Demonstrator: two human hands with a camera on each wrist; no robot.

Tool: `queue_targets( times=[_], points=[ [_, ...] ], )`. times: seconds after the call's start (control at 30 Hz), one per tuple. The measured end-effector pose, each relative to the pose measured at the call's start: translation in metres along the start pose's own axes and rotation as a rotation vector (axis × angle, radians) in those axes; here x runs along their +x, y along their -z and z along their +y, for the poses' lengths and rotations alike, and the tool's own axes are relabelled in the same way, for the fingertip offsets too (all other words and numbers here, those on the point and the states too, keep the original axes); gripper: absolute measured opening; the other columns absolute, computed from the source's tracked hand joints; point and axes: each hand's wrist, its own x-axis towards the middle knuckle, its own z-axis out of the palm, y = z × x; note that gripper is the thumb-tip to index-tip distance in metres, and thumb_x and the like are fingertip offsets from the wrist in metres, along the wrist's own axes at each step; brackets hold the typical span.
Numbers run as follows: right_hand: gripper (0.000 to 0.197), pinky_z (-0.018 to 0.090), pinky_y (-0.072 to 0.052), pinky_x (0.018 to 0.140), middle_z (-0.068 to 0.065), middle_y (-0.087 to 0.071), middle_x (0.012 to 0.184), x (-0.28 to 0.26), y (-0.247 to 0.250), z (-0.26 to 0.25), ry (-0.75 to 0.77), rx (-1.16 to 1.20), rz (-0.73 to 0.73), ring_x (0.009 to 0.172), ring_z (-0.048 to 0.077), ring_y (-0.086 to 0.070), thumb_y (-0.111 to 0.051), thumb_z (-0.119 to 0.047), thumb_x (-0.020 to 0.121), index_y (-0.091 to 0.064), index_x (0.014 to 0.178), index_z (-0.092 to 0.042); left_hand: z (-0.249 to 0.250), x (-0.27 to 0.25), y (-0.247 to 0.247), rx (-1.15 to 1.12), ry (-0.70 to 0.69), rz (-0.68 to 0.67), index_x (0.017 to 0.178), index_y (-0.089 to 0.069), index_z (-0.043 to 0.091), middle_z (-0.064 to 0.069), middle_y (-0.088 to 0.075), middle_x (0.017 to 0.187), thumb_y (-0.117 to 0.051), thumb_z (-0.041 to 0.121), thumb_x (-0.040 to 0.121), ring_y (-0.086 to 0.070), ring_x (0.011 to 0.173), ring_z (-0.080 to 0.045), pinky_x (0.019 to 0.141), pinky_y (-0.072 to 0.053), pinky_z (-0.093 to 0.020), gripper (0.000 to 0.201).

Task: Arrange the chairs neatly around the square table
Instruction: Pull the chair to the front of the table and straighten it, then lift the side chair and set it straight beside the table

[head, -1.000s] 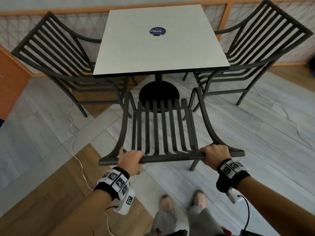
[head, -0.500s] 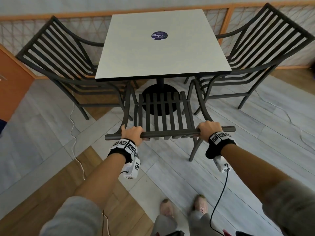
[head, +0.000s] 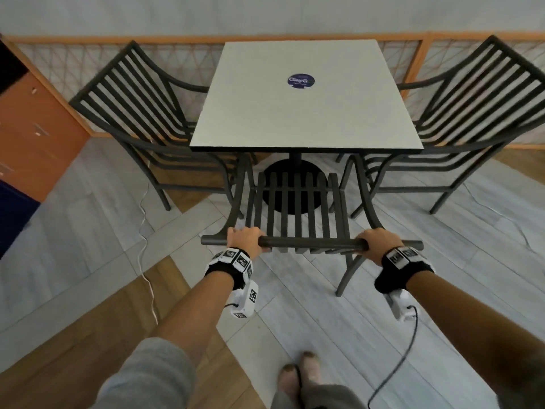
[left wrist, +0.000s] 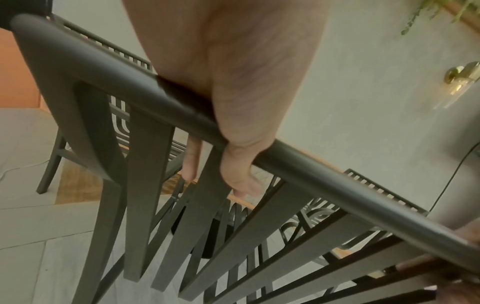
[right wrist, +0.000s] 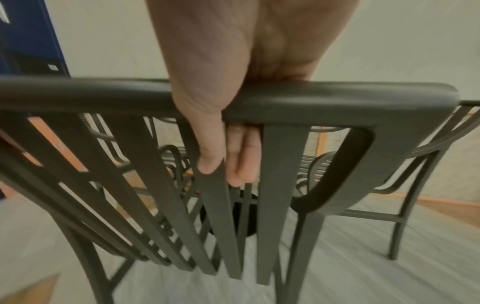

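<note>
**Near chair held by its top rail, at the worktop's front edge**

Left hand [head: 246, 239] wraps the top rail of the near chair [head: 295, 208] toward its left end; thumb under the bar, fingers [left wrist: 191, 160] curled over between slats. Right hand [head: 379, 242] grips the same rail near the right corner. Chair faces the square worktop [head: 303, 113], seat front close to the near edge, above the round black base [head: 290, 178]. Left chair [head: 141, 113] and right chair [head: 477, 107] flank the worktop, seats toward it.

Grey sleeves [head: 153, 376]; black wristbands [head: 401, 273] with white marker tiles; white wrist units, black cable [head: 395, 367].
</note>
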Motion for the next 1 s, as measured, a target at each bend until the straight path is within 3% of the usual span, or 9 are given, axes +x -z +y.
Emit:
queue_targets(
  times=[0.2, 0.3, 0.37, 0.43, 0.57, 0.7, 0.77, 0.87, 1.0],
  points=[
    [0.017, 0.038, -0.050, 0.085, 0.000, -0.066, 0.095, -0.003, -0.015, -0.003, 0.082, 0.106, 0.063, 0.092, 0.025, -0.063, -0.059, -0.021, 0.080, -0.061, 0.096, -0.027, -0.023, -0.026, 0.003, -0.285, -0.179, 0.100, 0.116, -0.063, 0.030, 0.004, -0.072, 0.102, -0.060, 0.037, 0.089, -0.061, 0.101, -0.017, 0.105, -0.034, -0.042, 0.029],
    [0.007, 0.032, -0.050, 0.078, 0.002, -0.062, 0.093, 0.006, -0.009, -0.035, 0.151, 0.097, 0.021, 0.087, 0.022, -0.061, -0.060, -0.025, 0.081, -0.054, 0.080, -0.028, -0.047, -0.029, 0.005, -0.299, -0.184, 0.181, 0.121, -0.062, 0.032, 0.005, -0.070, 0.115, -0.050, 0.022, 0.094, -0.057, 0.108, -0.017, 0.102, -0.035, -0.038, 0.031],
    [0.014, 0.030, -0.050, 0.075, 0.000, -0.061, 0.090, 0.014, 0.001, -0.063, 0.197, 0.055, -0.041, 0.086, 0.020, -0.060, -0.059, -0.026, 0.081, -0.049, 0.073, -0.031, -0.066, -0.031, 0.006, -0.288, -0.154, 0.223, 0.120, -0.063, 0.033, 0.008, -0.068, 0.118, -0.046, 0.019, 0.096, -0.054, 0.110, -0.015, 0.100, -0.033, -0.035, 0.033],
    [0.005, 0.030, -0.051, 0.076, -0.003, -0.059, 0.090, 0.023, 0.013, -0.100, 0.302, -0.005, -0.096, 0.088, 0.018, -0.059, -0.060, -0.033, 0.078, -0.057, 0.081, -0.029, -0.089, -0.034, 0.011, -0.295, -0.107, 0.247, 0.116, -0.064, 0.033, 0.009, -0.068, 0.117, -0.045, 0.021, 0.097, -0.054, 0.110, -0.014, 0.100, -0.035, -0.036, 0.029],
    [0.026, 0.029, -0.050, 0.083, -0.005, -0.059, 0.102, 0.050, 0.037, -0.197, 0.577, 0.058, -0.156, 0.092, 0.012, -0.057, -0.061, -0.048, 0.079, -0.061, 0.098, -0.031, -0.163, -0.030, 0.024, -0.351, -0.001, 0.245, 0.105, -0.066, 0.034, 0.010, -0.068, 0.114, -0.046, 0.026, 0.095, -0.055, 0.111, -0.013, 0.097, -0.043, -0.045, 0.023],
    [0.028, 0.034, -0.049, 0.092, -0.002, -0.061, 0.109, 0.093, 0.065, -0.314, 0.713, 0.156, -0.078, 0.101, 0.014, -0.057, -0.062, -0.042, 0.082, -0.063, 0.103, -0.024, -0.259, -0.013, 0.056, -0.425, 0.071, 0.285, 0.108, -0.068, 0.022, -0.002, -0.066, 0.118, -0.047, 0.002, 0.091, -0.059, 0.112, -0.022, 0.098, -0.046, -0.037, 0.033],
    [0.027, 0.032, -0.047, 0.092, 0.000, -0.062, 0.110, 0.119, 0.075, -0.372, 0.722, 0.178, -0.032, 0.103, 0.016, -0.056, -0.062, -0.039, 0.082, -0.063, 0.103, -0.022, -0.313, -0.001, 0.077, -0.438, 0.095, 0.273, 0.110, -0.067, 0.017, -0.005, -0.064, 0.121, -0.046, -0.001, 0.091, -0.057, 0.114, -0.021, 0.100, -0.044, -0.031, 0.033],
    [0.026, 0.031, -0.047, 0.088, 0.000, -0.063, 0.110, 0.167, 0.086, -0.447, 0.665, 0.211, -0.021, 0.103, 0.019, -0.058, -0.062, -0.039, 0.082, -0.062, 0.102, -0.023, -0.393, 0.023, 0.106, -0.487, 0.129, 0.258, 0.105, -0.068, 0.017, -0.004, -0.065, 0.119, -0.047, -0.001, 0.092, -0.059, 0.112, -0.019, 0.100, -0.046, -0.032, 0.031],
    [0.024, 0.035, -0.049, 0.091, 0.003, -0.065, 0.113, 0.229, 0.094, -0.522, 0.548, 0.276, -0.042, 0.106, 0.023, -0.060, -0.061, -0.037, 0.082, -0.062, 0.102, -0.025, -0.474, 0.063, 0.150, -0.579, 0.155, 0.272, 0.098, -0.068, 0.020, -0.003, -0.069, 0.111, -0.049, 0.000, 0.092, -0.061, 0.099, -0.018, 0.085, -0.046, -0.025, 0.028]
  ],
)
